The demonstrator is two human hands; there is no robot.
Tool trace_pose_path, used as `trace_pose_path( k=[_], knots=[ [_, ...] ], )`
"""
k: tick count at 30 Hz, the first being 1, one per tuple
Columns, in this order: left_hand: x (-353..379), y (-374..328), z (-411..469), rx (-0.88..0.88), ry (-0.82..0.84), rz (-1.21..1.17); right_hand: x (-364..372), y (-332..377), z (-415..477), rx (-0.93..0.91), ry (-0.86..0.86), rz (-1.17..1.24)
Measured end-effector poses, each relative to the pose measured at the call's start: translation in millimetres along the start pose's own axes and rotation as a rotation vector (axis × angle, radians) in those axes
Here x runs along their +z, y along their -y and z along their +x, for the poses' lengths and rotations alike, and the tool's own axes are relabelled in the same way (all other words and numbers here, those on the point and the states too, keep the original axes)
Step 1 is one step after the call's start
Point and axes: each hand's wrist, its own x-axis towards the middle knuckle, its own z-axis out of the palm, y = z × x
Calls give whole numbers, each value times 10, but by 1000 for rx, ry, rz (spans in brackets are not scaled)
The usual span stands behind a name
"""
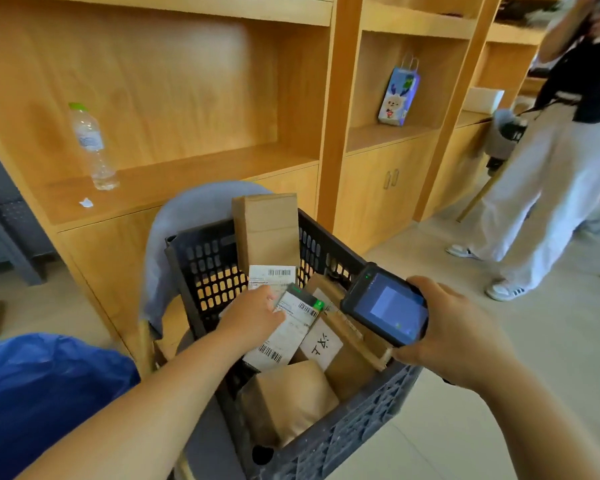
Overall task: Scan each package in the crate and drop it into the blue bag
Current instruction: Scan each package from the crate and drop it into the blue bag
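A dark plastic crate (343, 441) sits on a grey chair and holds several brown cardboard packages. My left hand (253, 315) reaches into it and grips a flat package with a white barcode label (288, 330). A tall brown box (265, 230) stands upright at the crate's far side. Another brown parcel (288, 400) lies at the near side. My right hand (454, 330) holds a black handheld scanner (387, 304) over the crate's right rim, its screen lit. The blue bag (45, 393) is at the lower left.
Wooden shelving runs behind the crate, with a clear water bottle (92, 147) on the left shelf and a small blue gift bag (399, 93) further right. A person in white trousers (551, 188) stands at the right on the tiled floor.
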Motion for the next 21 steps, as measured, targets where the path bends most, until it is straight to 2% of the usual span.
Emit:
trace_pose_path(
  k=[4, 7, 12, 17, 21],
  knots=[
    [269, 81, 357, -33, 173, 126, 121, -136, 138, 39, 28, -26],
    [412, 144, 485, -76, 224, 172, 232, -193, 205, 50, 62, -30],
    [476, 220, 533, -129, 121, 107, 340, -240, 256, 34, 90, -18],
    [404, 214, 459, -131, 112, 58, 365, -198, 198, 36, 95, -18],
    [311, 148, 333, -106, 70, -128, 321, -154, 103, 50, 85, -27]
  ],
)
